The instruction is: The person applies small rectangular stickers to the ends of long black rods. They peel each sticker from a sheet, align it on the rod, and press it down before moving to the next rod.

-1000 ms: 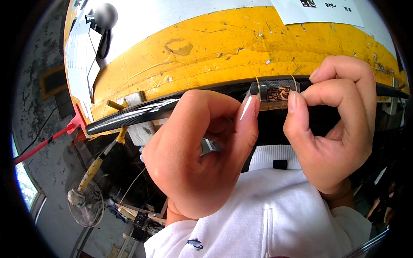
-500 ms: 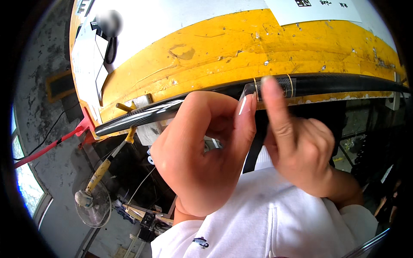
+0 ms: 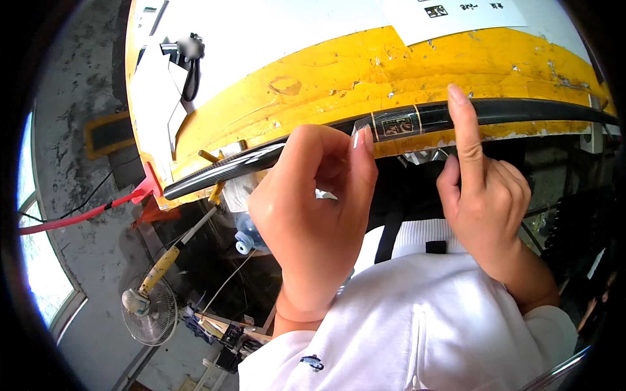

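Observation:
A long black rod with a woven pattern runs across the view along the edge of a yellow bench. A small dark label with gold bands wraps the rod near its middle. My left hand is closed around the rod just left of the label, thumb tip beside it. A small silvery piece shows inside its fingers. My right hand holds nothing; its index finger points up and lies across the rod just right of the label, the other fingers loosely curled.
A white sheet lies on the bench top. Below left stand a small fan and a yellow-handled tool; a red cable runs left. My white shirt fills the lower middle.
My right hand let go of its pinch on the label, dropped, and now rests only its raised index finger against the rod. My left hand kept its hold.

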A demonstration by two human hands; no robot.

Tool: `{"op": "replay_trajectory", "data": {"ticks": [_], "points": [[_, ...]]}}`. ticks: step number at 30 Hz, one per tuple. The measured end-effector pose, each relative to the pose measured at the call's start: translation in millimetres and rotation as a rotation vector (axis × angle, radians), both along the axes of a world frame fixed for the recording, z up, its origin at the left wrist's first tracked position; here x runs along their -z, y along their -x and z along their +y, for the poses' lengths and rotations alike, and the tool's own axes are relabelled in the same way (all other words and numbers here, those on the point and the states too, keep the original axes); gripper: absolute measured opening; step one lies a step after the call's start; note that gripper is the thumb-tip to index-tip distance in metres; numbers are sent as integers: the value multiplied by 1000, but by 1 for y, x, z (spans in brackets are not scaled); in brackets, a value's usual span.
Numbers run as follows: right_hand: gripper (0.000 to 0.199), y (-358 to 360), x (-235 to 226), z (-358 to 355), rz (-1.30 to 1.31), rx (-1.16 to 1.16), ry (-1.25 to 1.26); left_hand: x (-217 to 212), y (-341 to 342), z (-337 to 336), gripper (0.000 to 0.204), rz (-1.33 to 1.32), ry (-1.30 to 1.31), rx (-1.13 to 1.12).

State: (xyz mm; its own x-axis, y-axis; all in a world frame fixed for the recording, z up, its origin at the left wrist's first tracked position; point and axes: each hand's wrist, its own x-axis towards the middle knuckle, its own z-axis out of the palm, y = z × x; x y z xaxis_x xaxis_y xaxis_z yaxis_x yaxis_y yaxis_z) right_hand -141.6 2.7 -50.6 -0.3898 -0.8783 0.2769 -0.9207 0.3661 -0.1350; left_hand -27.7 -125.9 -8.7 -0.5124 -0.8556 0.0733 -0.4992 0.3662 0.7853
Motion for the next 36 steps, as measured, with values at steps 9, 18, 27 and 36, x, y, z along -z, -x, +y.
{"op": "replay_trajectory", "data": {"ticks": [9, 18, 27, 36], "points": [[80, -12, -2, -10, 54, -108, 41, -2, -1, 0, 27, -193, 209, 1], [46, 46, -18, 14, 177, -4, 351, -18, -30, -16, 42, -343, 793, 155], [59, 78, -54, 74, -388, 128, 818, -37, -27, 44, 39, -219, 98, 646], [21, 59, -52, 84, -1343, 123, 651, 1, -1, 108, 42, 84, -127, 734]]}}
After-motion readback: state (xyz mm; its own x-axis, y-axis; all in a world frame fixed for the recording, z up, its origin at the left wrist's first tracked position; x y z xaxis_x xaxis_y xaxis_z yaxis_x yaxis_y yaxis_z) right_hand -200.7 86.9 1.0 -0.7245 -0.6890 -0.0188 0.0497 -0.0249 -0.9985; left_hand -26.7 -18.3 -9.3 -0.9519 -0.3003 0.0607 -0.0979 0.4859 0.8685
